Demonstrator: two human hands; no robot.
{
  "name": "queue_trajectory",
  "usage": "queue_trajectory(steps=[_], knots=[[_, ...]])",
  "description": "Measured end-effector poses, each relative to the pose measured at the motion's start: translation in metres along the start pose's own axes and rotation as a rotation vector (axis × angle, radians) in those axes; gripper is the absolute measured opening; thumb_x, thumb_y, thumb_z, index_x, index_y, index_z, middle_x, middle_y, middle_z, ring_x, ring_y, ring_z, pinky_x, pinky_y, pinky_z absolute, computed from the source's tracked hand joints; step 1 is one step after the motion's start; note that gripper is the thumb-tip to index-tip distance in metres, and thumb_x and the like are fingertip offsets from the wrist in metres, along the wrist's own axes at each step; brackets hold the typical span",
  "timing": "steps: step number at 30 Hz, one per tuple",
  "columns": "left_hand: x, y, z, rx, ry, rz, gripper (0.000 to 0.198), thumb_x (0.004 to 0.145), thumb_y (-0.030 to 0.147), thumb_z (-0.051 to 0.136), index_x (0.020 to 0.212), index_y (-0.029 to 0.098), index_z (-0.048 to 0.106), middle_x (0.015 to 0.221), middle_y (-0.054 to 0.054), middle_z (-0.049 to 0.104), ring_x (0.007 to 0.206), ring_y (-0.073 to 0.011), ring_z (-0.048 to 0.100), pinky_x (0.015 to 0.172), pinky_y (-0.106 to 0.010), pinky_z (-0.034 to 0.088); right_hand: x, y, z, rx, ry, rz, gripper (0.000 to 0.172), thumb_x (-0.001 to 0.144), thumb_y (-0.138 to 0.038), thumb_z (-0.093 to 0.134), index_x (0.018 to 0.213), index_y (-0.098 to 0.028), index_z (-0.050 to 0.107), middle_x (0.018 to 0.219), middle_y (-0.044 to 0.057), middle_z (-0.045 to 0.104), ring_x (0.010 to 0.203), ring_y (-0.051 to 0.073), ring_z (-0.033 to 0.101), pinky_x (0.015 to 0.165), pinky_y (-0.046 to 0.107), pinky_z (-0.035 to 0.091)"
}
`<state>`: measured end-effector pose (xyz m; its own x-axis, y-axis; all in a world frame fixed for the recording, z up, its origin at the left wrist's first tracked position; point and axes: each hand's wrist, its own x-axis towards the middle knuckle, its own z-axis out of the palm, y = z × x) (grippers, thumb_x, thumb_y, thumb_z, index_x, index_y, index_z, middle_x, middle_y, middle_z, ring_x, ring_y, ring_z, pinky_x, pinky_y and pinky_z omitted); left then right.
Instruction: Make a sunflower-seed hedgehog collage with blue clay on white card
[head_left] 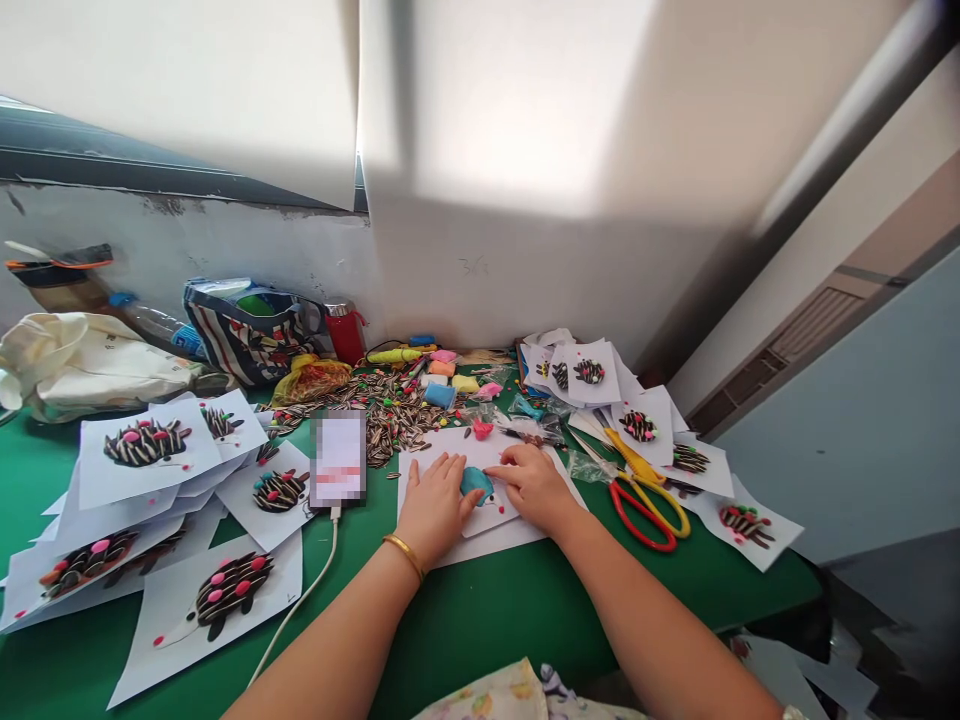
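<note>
A flattened patch of blue modelling clay [475, 485] lies on a small white sheet of paper [487, 522] in front of me. My left hand [433, 508] rests flat on the paper at the patch's left, fingers stretched out, its thumb at the clay's lower edge. From the right, my right hand [534, 488] reaches in with its index finger extended to the clay's edge, the other fingers bent. Neither hand grips anything visible. A small red dot is drawn or stuck below the clay, and a lump of red clay [482, 429] sits just beyond.
Sunflower seeds [386, 405] are heaped behind the paper, beside coloured clay blocks [440, 395]. A phone [337, 460] on a cable stands left. Finished seed hedgehog pictures [234, 585] lie on both sides. Red- and yellow-handled scissors [643, 500] lie right on the green table [480, 620].
</note>
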<state>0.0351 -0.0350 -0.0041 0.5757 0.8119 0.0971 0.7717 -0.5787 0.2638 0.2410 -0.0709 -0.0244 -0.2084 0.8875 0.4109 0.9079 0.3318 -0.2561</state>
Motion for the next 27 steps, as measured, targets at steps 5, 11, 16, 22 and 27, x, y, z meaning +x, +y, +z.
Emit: queue_trajectory(steps=[5,11,16,22,27], knots=[[0.0,0.0,0.001,0.007,0.003,0.001,0.055,0.095,0.048,0.044,0.141,0.019,0.043,0.146,-0.013,0.048,0.141,-0.0286,0.036,0.116,-0.063,0.017,0.0,0.001,0.002,0.008,-0.009,0.035,0.045,0.08,-0.005,0.056,0.111,-0.033,0.073,0.105,0.005,0.06,0.1,0.021,0.053,0.092,0.037,0.04],[0.0,-0.001,0.002,0.013,0.01,0.009,0.054,0.095,0.048,0.044,0.142,0.02,0.043,0.146,-0.013,0.049,0.141,-0.029,0.036,0.116,-0.063,0.018,0.001,-0.003,0.003,0.024,-0.03,0.059,0.05,0.077,-0.003,0.053,0.114,-0.032,0.071,0.106,0.005,0.06,0.101,0.021,0.052,0.092,0.037,0.04],[0.0,-0.002,0.002,0.01,0.007,0.009,0.054,0.095,0.048,0.044,0.142,0.02,0.043,0.146,-0.013,0.049,0.141,-0.0289,0.036,0.116,-0.063,0.018,0.002,-0.006,0.004,0.006,-0.03,0.081,0.054,0.076,-0.002,0.052,0.118,-0.032,0.069,0.111,0.006,0.059,0.104,0.022,0.051,0.094,0.037,0.039],[0.001,-0.003,0.003,-0.018,0.004,0.014,0.054,0.096,0.048,0.043,0.142,0.02,0.042,0.147,-0.013,0.048,0.142,-0.0284,0.035,0.116,-0.062,0.017,0.002,-0.01,-0.001,-0.034,-0.05,0.101,0.053,0.075,-0.003,0.054,0.115,-0.034,0.07,0.121,0.005,0.056,0.113,0.024,0.047,0.097,0.038,0.037],[0.001,-0.004,0.001,-0.016,-0.005,0.018,0.054,0.096,0.047,0.043,0.142,0.02,0.041,0.147,-0.013,0.048,0.142,-0.0282,0.035,0.116,-0.062,0.016,0.002,-0.012,-0.003,-0.044,-0.063,0.116,0.053,0.075,-0.004,0.054,0.117,-0.034,0.069,0.126,0.005,0.054,0.117,0.024,0.045,0.1,0.039,0.035]])
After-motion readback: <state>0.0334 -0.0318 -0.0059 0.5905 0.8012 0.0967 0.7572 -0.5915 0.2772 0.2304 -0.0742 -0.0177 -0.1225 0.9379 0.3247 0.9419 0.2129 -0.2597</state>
